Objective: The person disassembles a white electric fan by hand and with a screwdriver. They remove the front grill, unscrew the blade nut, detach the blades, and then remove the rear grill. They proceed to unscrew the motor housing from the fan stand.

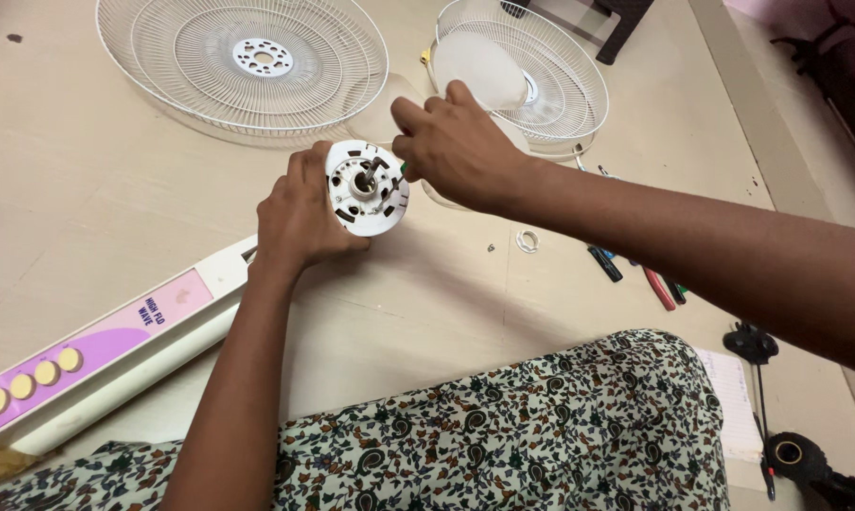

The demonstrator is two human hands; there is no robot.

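Head view: fan motor housing (369, 187) held above the floor, before the person's lap.

Left hand (299, 216) clasps its rim; right hand (456, 142) pinches a green-handled tool (404, 168) against its face. Judged rigid, moderately heavy, brittle plastic: grip the rim, not the shaft.

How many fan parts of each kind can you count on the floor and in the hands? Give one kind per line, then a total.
White round wire fan guards: 2
White round plastic motor housing with a central shaft: 1, gripped by the left hand
Cream fan column with yellow round buttons: 1
Total: 4
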